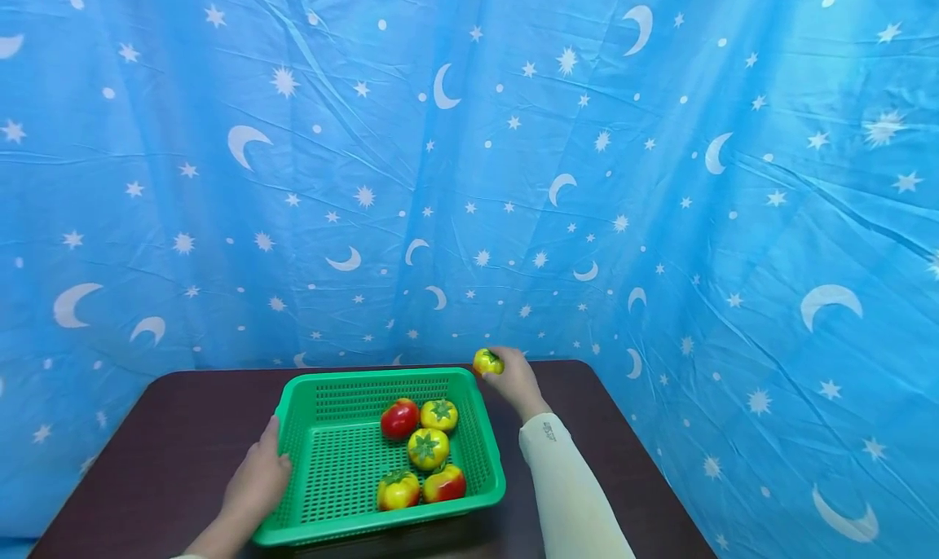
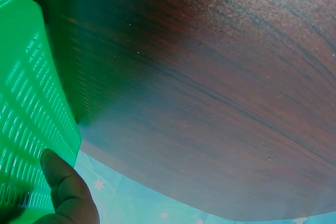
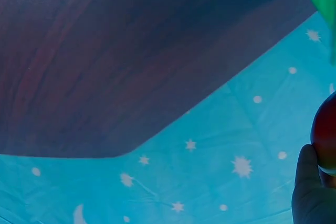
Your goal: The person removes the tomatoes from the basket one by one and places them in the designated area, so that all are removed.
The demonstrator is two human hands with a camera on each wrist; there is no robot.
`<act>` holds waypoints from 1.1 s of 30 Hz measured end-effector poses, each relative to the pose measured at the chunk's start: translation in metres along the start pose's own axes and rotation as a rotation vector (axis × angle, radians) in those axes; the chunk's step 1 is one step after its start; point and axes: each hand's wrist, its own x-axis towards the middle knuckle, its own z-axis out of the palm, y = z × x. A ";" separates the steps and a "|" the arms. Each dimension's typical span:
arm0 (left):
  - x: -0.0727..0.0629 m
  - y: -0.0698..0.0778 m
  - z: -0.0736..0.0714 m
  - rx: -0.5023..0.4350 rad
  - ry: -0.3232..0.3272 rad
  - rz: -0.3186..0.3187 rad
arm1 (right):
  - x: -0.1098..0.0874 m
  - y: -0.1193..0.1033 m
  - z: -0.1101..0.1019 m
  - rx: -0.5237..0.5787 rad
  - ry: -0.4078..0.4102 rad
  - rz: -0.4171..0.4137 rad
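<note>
A green plastic basket (image 1: 345,373) stands on the table, with several red and yellow tomatoes in its right half. Among them are a mostly red tomato (image 1: 399,419) and a yellow tomato (image 1: 429,449) with a green leafy top. At the basket's left side my left hand (image 1: 258,476) grips the rim; one digit lies against the slotted wall in the left wrist view. My right hand (image 1: 517,380) holds another yellow-red tomato (image 1: 487,362) just outside the basket's far right corner. Only part of this tomato (image 3: 325,135) shows at the right wrist view's edge.
The dark wood-grain table (image 1: 191,429) extends left and right of the basket. A blue curtain (image 1: 469,176) with white moons and stars hangs behind the table and along its right side.
</note>
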 end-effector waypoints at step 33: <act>0.002 -0.002 0.004 0.004 0.001 0.004 | -0.015 0.050 0.041 -0.022 0.032 0.099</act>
